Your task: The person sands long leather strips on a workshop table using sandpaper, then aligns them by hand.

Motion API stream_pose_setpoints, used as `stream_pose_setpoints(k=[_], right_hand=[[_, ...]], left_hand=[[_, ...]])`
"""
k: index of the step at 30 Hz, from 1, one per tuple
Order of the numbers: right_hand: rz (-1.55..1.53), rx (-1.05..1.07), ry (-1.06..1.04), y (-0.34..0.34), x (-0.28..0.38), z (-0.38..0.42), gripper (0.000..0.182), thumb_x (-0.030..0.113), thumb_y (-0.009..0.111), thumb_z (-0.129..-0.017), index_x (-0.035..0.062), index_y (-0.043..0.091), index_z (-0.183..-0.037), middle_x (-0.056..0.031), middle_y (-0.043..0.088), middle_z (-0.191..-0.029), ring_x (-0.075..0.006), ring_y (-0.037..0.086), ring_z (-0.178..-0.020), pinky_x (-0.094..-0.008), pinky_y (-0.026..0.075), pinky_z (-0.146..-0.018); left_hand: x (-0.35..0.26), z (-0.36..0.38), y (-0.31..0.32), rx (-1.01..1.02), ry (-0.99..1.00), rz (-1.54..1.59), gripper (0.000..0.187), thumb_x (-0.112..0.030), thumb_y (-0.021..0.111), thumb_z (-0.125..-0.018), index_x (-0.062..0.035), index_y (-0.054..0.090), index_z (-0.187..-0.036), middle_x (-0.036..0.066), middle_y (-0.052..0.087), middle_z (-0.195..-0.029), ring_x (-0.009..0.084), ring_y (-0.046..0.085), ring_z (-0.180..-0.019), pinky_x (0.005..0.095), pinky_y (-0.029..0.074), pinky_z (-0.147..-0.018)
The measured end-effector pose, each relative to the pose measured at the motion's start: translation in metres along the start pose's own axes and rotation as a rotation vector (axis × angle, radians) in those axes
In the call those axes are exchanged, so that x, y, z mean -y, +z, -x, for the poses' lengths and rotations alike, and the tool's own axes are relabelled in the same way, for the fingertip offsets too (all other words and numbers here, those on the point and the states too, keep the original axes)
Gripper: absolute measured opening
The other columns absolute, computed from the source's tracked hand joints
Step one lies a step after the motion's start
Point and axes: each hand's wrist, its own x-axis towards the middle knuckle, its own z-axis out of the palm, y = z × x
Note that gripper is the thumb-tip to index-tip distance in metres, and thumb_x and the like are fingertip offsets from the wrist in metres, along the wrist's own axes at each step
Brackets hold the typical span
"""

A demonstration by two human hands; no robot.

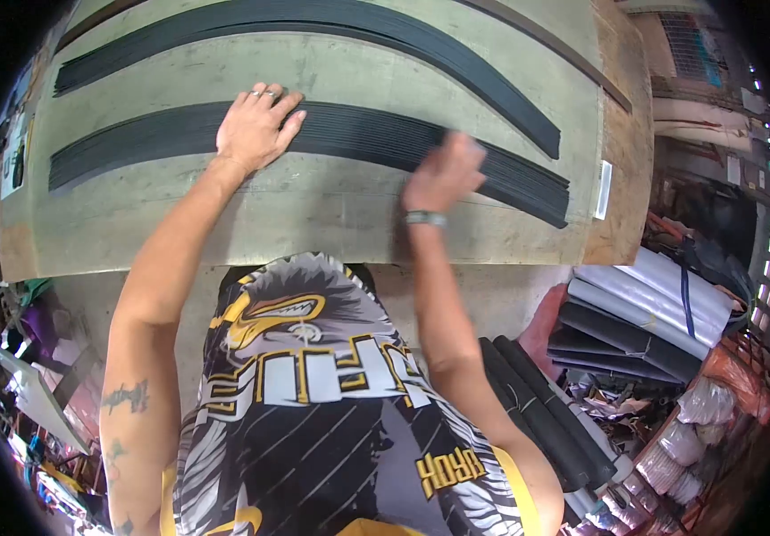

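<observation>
A long bundle of thin black strips (349, 134) lies across the table, its many edges side by side. My left hand (258, 125) rests flat on it left of the middle, fingers spread, with rings on two fingers. Farther right, my right hand (447, 171) is over the same bundle, smeared by motion; whether it holds something cannot be made out. A wristband (425, 218) is on my right wrist. Beyond lies a second, similar bundle of black strips (313, 18), apart from the first at its middle.
The worn, pale green table (331, 210) has a wooden edge on the right. Dark bars (546, 40) lie near its far side, and a small white piece (604, 189) is at the right. Rolls of silver (671, 295) and black sheet (546, 411) are beside the table, below right.
</observation>
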Motion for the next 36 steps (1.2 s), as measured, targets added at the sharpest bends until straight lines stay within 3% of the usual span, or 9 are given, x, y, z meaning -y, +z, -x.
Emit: stream_pose_setpoints(k=[4, 11, 14, 17, 20, 22, 24, 29, 36], right_hand=[[-0.145, 0.196, -0.539, 0.011, 0.066, 0.053, 0.056, 0.021, 0.063, -0.099, 0.0131, 0.055, -0.153, -0.0175, 0.052, -0.160, -0.0427, 0.036, -0.155, -0.0669, 0.023, -0.124], [0.227, -0.327, 0.041, -0.029, -0.164, -0.036, 0.039, 0.025, 0.055, -0.106, 0.0166, 0.062, -0.143, -0.0135, 0.066, -0.136, -0.0377, 0.059, -0.129, -0.0589, 0.040, -0.109], [0.108, -0.198, 0.413, -0.014, -0.066, -0.035, 0.038, 0.029, 0.057, -0.105, 0.0148, 0.064, -0.140, -0.0130, 0.066, -0.133, -0.0375, 0.057, -0.132, -0.0610, 0.041, -0.108], [0.184, -0.131, -0.314, 0.048, 0.124, 0.038, 0.049, 0.019, 0.066, -0.097, 0.0128, 0.061, -0.145, -0.0153, 0.060, -0.148, -0.0413, 0.046, -0.147, -0.0665, 0.030, -0.119], [-0.259, 0.219, -0.568, 0.064, 0.242, 0.098, 0.073, 0.015, 0.074, -0.087, 0.0141, 0.052, -0.156, -0.0105, 0.046, -0.166, -0.0393, 0.035, -0.156, -0.0663, 0.020, -0.125], [-0.171, 0.332, -0.644, 0.046, 0.225, 0.084, 0.076, 0.014, 0.075, -0.084, 0.0161, 0.052, -0.157, -0.0084, 0.046, -0.166, -0.0374, 0.035, -0.157, -0.0654, 0.021, -0.126], [0.122, 0.024, -0.514, 0.038, 0.141, 0.063, 0.063, 0.008, 0.069, -0.091, 0.0159, 0.056, -0.152, -0.0060, 0.052, -0.161, -0.0356, 0.039, -0.154, -0.0641, 0.025, -0.124], [0.269, -0.245, 0.169, 0.023, -0.026, 0.012, 0.041, 0.024, 0.052, -0.110, 0.0105, 0.057, -0.149, -0.0143, 0.060, -0.150, -0.0370, 0.051, -0.142, -0.0584, 0.036, -0.116], [-0.192, 0.170, -0.543, 0.087, 0.292, 0.105, 0.069, 0.020, 0.071, -0.092, 0.0144, 0.049, -0.157, -0.0124, 0.050, -0.161, -0.0395, 0.038, -0.155, -0.0647, 0.023, -0.125]], left_hand=[[0.007, 0.005, -0.016, 0.046, 0.039, 0.001, 0.041, -0.040, 0.050, -0.109, -0.0144, 0.065, -0.138, 0.011, 0.065, -0.128, 0.0289, 0.058, -0.123, 0.0441, 0.045, -0.104], [0.168, 0.090, -0.055, -0.025, -0.197, -0.128, 0.041, -0.038, 0.055, -0.109, -0.0083, 0.066, -0.135, 0.015, 0.064, -0.132, 0.0337, 0.056, -0.128, 0.0478, 0.043, -0.109], [0.210, 0.111, -0.069, -0.012, -0.228, -0.137, 0.038, -0.037, 0.054, -0.109, -0.0073, 0.063, -0.130, 0.015, 0.062, -0.124, 0.0348, 0.057, -0.122, 0.0476, 0.043, -0.107], [0.203, 0.106, -0.066, 0.000, -0.219, -0.226, 0.040, -0.040, 0.050, -0.110, -0.0059, 0.064, -0.126, 0.015, 0.063, -0.126, 0.0337, 0.056, -0.123, 0.0475, 0.042, -0.108], [0.208, 0.107, -0.066, -0.028, -0.186, -0.228, 0.039, -0.039, 0.050, -0.109, -0.0056, 0.064, -0.123, 0.015, 0.063, -0.126, 0.0332, 0.056, -0.123, 0.0475, 0.043, -0.107], [0.212, 0.107, -0.066, -0.030, -0.181, -0.197, 0.041, -0.042, 0.051, -0.108, -0.0062, 0.064, -0.123, 0.014, 0.063, -0.125, 0.0325, 0.057, -0.122, 0.0470, 0.043, -0.106], [0.210, 0.106, -0.067, -0.024, -0.205, -0.185, 0.041, -0.043, 0.052, -0.107, -0.0071, 0.065, -0.123, 0.013, 0.064, -0.125, 0.0321, 0.057, -0.122, 0.0467, 0.043, -0.106], [0.207, 0.105, -0.070, 0.048, -0.238, -0.219, 0.039, -0.043, 0.051, -0.108, -0.0100, 0.065, -0.123, 0.009, 0.065, -0.127, 0.0288, 0.057, -0.124, 0.0462, 0.042, -0.112], [0.212, 0.109, -0.064, -0.039, -0.203, -0.221, 0.039, -0.042, 0.052, -0.107, -0.0084, 0.065, -0.122, 0.013, 0.065, -0.124, 0.0316, 0.057, -0.122, 0.0469, 0.043, -0.107]])
